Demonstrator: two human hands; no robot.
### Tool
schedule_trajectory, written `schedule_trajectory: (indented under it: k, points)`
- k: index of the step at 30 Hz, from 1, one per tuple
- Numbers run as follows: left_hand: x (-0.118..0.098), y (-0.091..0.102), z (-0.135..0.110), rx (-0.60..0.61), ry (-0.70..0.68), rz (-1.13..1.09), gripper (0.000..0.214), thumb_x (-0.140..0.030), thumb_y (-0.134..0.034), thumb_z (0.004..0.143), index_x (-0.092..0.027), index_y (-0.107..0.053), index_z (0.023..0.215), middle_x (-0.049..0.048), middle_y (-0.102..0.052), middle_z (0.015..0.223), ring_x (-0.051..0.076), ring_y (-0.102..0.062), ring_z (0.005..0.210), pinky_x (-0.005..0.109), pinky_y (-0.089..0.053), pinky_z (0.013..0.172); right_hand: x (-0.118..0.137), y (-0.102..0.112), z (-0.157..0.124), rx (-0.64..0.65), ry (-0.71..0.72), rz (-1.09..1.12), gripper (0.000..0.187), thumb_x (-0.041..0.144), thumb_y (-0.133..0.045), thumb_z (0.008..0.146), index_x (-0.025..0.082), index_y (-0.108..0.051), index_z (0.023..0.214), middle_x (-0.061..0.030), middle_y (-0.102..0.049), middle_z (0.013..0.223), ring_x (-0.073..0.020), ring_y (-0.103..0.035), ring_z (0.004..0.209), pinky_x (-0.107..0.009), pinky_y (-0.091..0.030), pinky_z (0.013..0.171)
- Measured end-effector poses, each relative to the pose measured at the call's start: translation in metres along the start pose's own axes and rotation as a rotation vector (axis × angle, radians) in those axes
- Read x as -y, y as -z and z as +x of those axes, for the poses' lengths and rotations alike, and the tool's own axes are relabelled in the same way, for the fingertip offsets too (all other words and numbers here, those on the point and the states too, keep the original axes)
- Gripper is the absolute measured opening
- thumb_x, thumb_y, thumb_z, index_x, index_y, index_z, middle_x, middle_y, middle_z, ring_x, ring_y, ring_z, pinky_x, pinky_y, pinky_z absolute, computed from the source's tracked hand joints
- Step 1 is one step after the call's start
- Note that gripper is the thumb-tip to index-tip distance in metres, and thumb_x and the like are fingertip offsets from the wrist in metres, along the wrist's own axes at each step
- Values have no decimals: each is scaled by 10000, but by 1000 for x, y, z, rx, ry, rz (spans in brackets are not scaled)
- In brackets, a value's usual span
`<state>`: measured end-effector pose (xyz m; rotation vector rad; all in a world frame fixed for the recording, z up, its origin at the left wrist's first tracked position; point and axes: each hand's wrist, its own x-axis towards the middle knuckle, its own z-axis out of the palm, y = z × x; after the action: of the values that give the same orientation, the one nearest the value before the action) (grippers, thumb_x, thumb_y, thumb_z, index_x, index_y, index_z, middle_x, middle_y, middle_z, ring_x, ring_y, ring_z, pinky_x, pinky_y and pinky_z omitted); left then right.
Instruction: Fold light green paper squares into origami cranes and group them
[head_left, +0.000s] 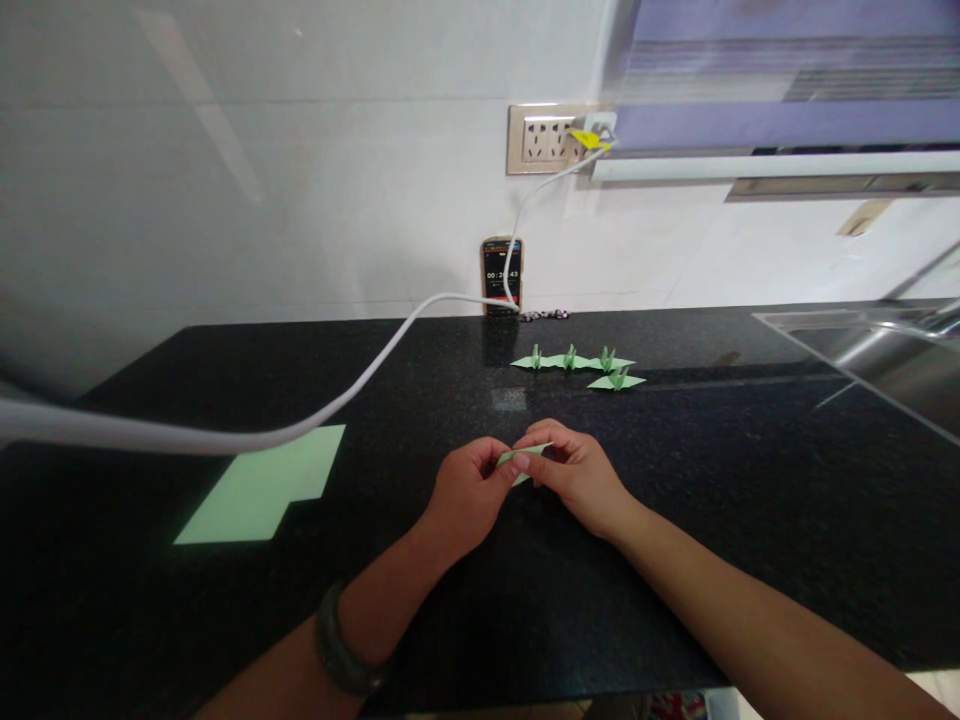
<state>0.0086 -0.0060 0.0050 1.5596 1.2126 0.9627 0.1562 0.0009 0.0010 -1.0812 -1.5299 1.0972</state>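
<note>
Both my hands meet over the middle of the black stone counter [750, 480]. My left hand [466, 497] and my right hand [574, 470] each pinch an end of a small folded piece of light green paper [523, 457], held just above the counter. The fingers of both hands are closed on it. Beyond my hands, several finished green paper cranes [574, 361] stand in a row on the counter, with one more crane [616, 380] slightly nearer. A dark bracelet [337, 645] is on my left wrist.
Flat light green paper sheets [262, 487] lie to the left. A white cable [360, 385] runs across the counter to a phone [502, 274] leaning on the wall below a socket plate [551, 139]. A metal sink [885, 350] is at the right.
</note>
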Motion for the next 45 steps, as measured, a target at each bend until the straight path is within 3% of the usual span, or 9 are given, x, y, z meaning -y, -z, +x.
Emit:
schedule_trajectory:
  k: [8,13,20,25,30,34,39,45]
  points:
    - [2,-1,0,-29,-18,57,261,-413,-510,725,-161,-576,716,-6,-544,602,115,-478,558,218,-345,510,-3,-1,0,-100,88,-36,83,269,-650,664,211,-642,724,-23,-508,796,-147,-503,758,-284,-426,673]
    - [1,1,0,-37,-46,101,241,-397,-511,726,-165,-571,696,-8,-542,594,119,-490,565,224,-366,526,1,-1,1,-29,60,-32,100,263,-663,645,207,-635,723,-18,-508,811,-147,-504,775,-281,-422,691]
    - [3,-3,0,40,52,-79,180,-346,-530,723,-174,-560,763,12,-603,677,142,-583,615,246,-437,561,-4,1,0,-54,5,-4,93,281,-610,701,198,-624,742,-23,-520,817,-141,-513,743,-273,-433,646]
    - [4,-2,2,10,49,-146,198,-342,-589,677,-155,-577,739,22,-618,663,145,-580,623,253,-444,585,-3,1,1,-59,89,-28,95,267,-649,665,198,-605,712,-19,-505,807,-143,-502,762,-282,-428,688]
    - [3,0,4,-40,70,-193,207,-328,-638,633,-144,-594,718,34,-643,691,142,-583,638,248,-440,600,2,0,-2,-67,140,-94,92,251,-645,666,225,-620,751,-34,-465,864,-144,-489,762,-246,-434,571]
    - [4,0,5,-59,104,-262,202,-275,-672,599,-137,-592,724,31,-649,701,133,-586,641,238,-435,604,3,0,-3,-88,216,-165,124,205,-635,667,251,-643,781,-34,-457,866,-153,-484,802,-246,-435,569]
    - [3,0,4,-49,139,-336,226,-282,-685,587,-136,-594,733,20,-650,688,120,-583,626,229,-429,601,1,-1,-1,-62,99,-88,149,238,-656,648,243,-651,796,-36,-467,892,-144,-496,771,-234,-430,534]
    - [0,-3,2,-2,197,-389,249,-308,-685,587,-125,-574,713,8,-633,627,95,-552,548,202,-395,530,0,-5,-1,3,-12,131,130,251,-657,655,233,-675,782,-24,-519,870,-150,-503,835,-277,-429,704]
